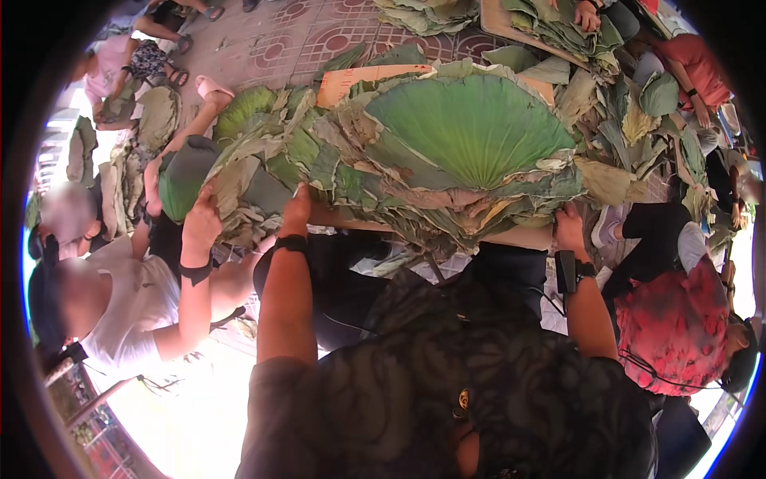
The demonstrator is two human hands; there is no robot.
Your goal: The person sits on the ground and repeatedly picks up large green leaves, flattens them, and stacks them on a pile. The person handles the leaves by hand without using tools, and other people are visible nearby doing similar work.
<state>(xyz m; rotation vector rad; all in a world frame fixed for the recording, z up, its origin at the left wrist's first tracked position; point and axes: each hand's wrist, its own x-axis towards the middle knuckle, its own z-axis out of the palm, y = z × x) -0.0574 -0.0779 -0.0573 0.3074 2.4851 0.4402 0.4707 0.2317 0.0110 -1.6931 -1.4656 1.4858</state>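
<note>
A layered stack of dried lotus leaves lies before me, topped by a broad green lotus leaf with ribs fanning out. Under its near side shows the edge of a tan board. My left hand is at the left front of the stack, thumb up against the leaves. At the right front corner, my right hand touches the edge of the leaves and board. Leaves hide most of the fingers on both hands, so their grip cannot be made out.
On my left, a person in white raises a hand beside a folded green leaf. A person in a red patterned shirt sits close on my right. Another leaf-laden board stands beyond, on patterned paving. Printed cardboard pokes out behind the stack.
</note>
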